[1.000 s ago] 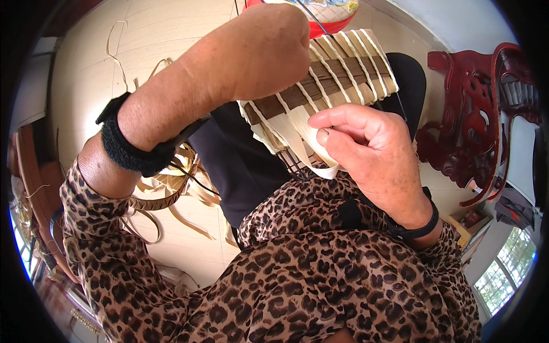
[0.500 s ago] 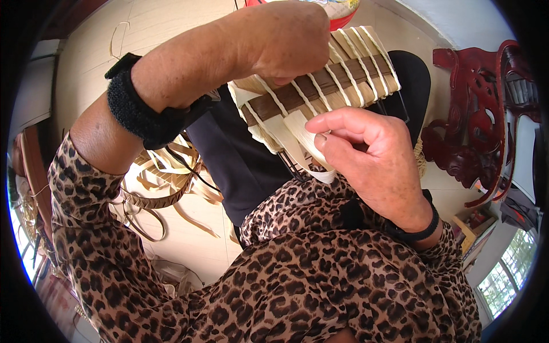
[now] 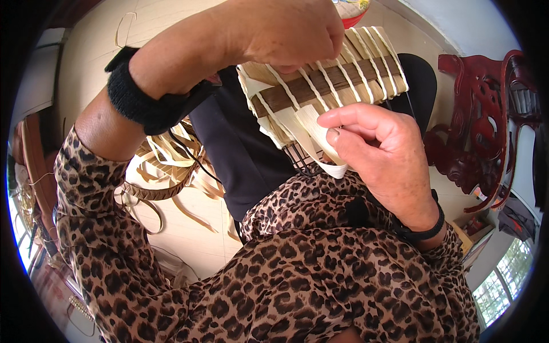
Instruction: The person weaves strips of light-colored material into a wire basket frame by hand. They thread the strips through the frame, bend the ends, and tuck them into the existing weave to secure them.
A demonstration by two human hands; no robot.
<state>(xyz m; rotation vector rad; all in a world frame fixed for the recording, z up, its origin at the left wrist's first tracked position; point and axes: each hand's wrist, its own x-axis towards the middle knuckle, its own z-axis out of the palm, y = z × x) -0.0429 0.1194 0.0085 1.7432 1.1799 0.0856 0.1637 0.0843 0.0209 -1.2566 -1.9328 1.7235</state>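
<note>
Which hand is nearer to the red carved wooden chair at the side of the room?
Right. The right hand pinches a pale strip just beside the red carved chair; the left hand grips the woven piece farther away.

Woven panel (image 3: pixel 331 80) — far-left part hidden under left hand (image 3: pixel 286 31); red bowl (image 3: pixel 351 10) — cut off at the far edge.

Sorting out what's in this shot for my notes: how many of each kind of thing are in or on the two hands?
Woven panel: 1
Pale strip pinched in the right hand: 1
Black wristbands, left and right: 2
Total: 4
The left hand grips the panel's top.
</note>
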